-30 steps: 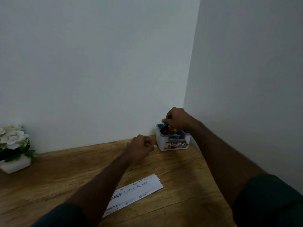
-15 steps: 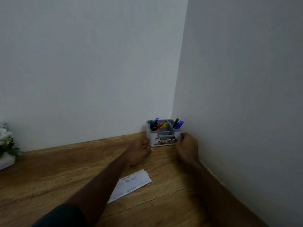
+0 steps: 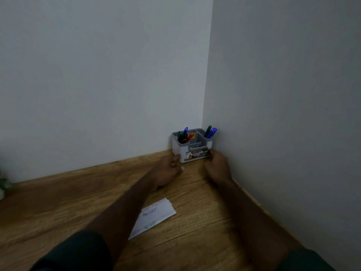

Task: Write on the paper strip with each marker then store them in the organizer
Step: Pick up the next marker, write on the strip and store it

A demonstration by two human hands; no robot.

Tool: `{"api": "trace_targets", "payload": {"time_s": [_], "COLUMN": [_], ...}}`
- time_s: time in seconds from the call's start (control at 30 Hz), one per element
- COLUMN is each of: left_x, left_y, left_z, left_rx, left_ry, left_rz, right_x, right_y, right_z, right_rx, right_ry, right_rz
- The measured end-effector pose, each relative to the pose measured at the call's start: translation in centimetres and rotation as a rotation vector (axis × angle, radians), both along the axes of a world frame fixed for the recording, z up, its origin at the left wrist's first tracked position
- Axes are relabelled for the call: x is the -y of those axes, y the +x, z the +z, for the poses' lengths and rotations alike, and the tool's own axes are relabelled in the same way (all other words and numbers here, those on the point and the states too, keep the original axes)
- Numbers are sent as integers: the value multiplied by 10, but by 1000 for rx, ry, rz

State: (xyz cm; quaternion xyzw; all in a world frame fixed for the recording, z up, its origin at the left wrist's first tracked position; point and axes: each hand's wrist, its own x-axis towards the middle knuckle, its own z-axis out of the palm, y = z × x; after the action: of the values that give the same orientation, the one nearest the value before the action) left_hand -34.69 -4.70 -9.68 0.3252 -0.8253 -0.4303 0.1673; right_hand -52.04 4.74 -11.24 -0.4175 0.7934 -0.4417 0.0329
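A white and grey organizer [image 3: 180, 153] stands in the corner of the wooden table [image 3: 58, 202]. Several markers [image 3: 184, 134] lean in its left compartment, and a green and a blue marker [image 3: 210, 132] stand in its right one. My left hand [image 3: 168, 170] is curled into a fist, knuckles against the organizer's lower left corner. My right hand [image 3: 217, 165] rests on the table with its fingers closed on the lower right front corner, covering the label's end. Neither hand holds a marker. The white paper strip [image 3: 158, 213], with lines of letters on it, lies between my forearms, partly under the left one.
White walls meet right behind the organizer, and the right wall runs along the table's right edge. A plant in a white pot [image 3: 2, 186] shows at the far left edge. Bare wood stretches left of my left arm.
My right hand came down from the organizer's top, among the markers, to its lower right front corner. My left fist moved up against the left corner. The view swung right.
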Motion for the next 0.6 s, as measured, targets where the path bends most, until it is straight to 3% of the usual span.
{"api": "trace_targets", "payload": {"time_s": [0.17,0.3,0.6], "left_x": [-7,-29,-120], "left_y": [10,49,207], "left_z": [6,13,1], "left_rx": [43,127,179], "left_ry": [-86,-283,-657], "left_rz": [24,48,285], "right_x": [-10,-25,-78], "right_y": [14,45,154], "right_z": [0,0,-3], "right_rx": [-22,-155,-438], "right_ry": [-94,-27,-74], "right_rz": [-33,10,477]}}
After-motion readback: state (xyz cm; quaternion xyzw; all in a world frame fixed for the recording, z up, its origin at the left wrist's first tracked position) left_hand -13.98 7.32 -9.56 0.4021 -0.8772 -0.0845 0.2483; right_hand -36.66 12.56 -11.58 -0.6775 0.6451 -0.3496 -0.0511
